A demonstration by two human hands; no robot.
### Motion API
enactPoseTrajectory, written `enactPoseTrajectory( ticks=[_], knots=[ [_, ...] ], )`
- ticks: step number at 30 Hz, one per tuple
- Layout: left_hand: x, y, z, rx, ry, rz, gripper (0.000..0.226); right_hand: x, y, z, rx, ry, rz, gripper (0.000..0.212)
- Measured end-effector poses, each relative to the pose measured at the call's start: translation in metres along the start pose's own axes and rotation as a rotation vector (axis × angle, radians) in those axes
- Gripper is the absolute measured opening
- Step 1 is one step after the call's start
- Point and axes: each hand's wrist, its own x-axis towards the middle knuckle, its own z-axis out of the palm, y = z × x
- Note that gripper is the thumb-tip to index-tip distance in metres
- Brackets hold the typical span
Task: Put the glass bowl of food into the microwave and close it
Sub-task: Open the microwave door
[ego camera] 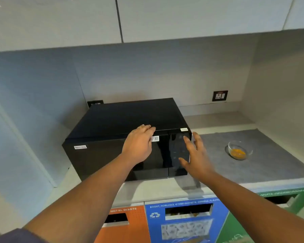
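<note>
**Microwave shut, bowl waiting on the counter**

Microwave [126, 137]: black, door closed, set toward the left end of the counter [218, 120], back against the wall. The door must open before anything goes in, which likely explains both hands being at its front.

Left hand [139, 146]: palm down, fingers together and laid flat over the top front edge of the door, near its right side. It grips nothing; the placement reads as bracing the appliance or feeling for the door's lip. Forearm extended straight from the lower left.

Right hand [195, 158]: fingers spread wide, empty, held in front of the control panel [177, 151] at the microwave's right end. Whether it touches the panel cannot be told. Forearm reaches in from the lower right.

Glass bowl [239, 149]: clear, holding yellow-orange food, upright on a grey mat [253, 163] toward the right end of the counter, well apart from both hands and the microwave. Untouched; loading not yet begun.

Waste bins [182, 221]: below the counter's front edge.
</note>
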Motion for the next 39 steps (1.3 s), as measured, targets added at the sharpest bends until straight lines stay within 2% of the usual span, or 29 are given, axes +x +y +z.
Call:
enactPoseTrajectory(
  ticks=[6, 11, 16, 25, 33, 39],
  knots=[
    [-0.008, -0.007, 0.034, 0.084, 0.034, -0.038, 0.053, -0.005, 0.017, 0.048, 0.111, -0.002, 0.107, 0.130],
    [-0.006, -0.011, 0.051, 0.212, 0.126, -0.018, 0.055, -0.011, 0.033, 0.089, 0.221, 0.007, 0.132, 0.137],
    [-0.003, -0.013, 0.059, 0.236, 0.200, -0.016, 0.050, -0.015, 0.045, 0.121, 0.157, 0.035, 0.131, 0.148],
    [0.000, -0.017, 0.061, 0.268, 0.235, -0.012, 0.047, -0.004, 0.062, 0.165, 0.123, 0.140, 0.174, 0.147],
    [-0.003, -0.014, 0.060, 0.246, 0.218, -0.037, 0.050, -0.006, 0.064, 0.167, 0.083, 0.137, 0.170, 0.141],
    [-0.015, -0.009, 0.056, 0.222, 0.230, -0.023, 0.051, -0.007, 0.053, 0.159, 0.072, 0.106, 0.182, 0.145]
  ],
)
